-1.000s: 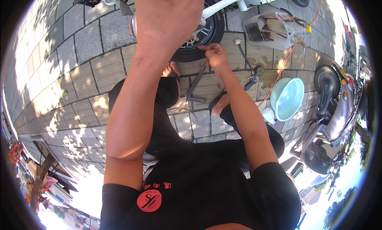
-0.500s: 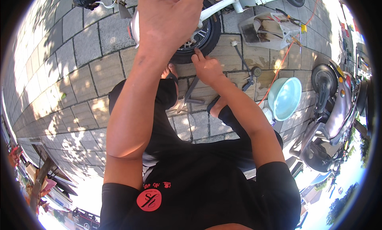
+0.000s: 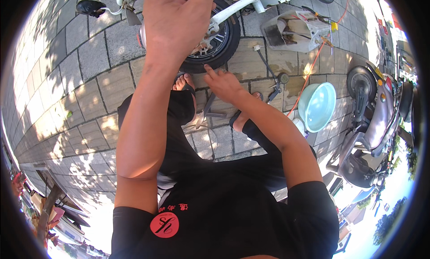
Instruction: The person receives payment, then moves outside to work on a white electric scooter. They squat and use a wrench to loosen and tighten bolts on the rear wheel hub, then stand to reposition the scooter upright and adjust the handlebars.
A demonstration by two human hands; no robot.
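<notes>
A white two-wheeler [image 3: 237, 10] lies before me, its black-tyred wheel [image 3: 227, 46] close to my feet. High in the view my left hand [image 3: 177, 28] hangs over that wheel, covering part of it. Its fingertips run out past the upper edge, so whether they grip anything is hidden. My right hand [image 3: 225, 85] is at the tyre's near edge. Its index finger reaches out to the rubber, the other fingers are loosely bent, and no object shows in it.
A pump-like tool with a round gauge [image 3: 282, 78] lies right of my right hand. Beyond are a clear plastic container [image 3: 286, 32] with tools, an orange hose [image 3: 309, 75] and a pale green basin [image 3: 318, 107]. A scooter [image 3: 374, 124] is at far right; a metal bar [image 3: 207, 110] lies between my feet.
My right hand has slid left and nearer along the tyre to its outer edge. The left hand stays over the wheel. The whole view has shifted slightly.
</notes>
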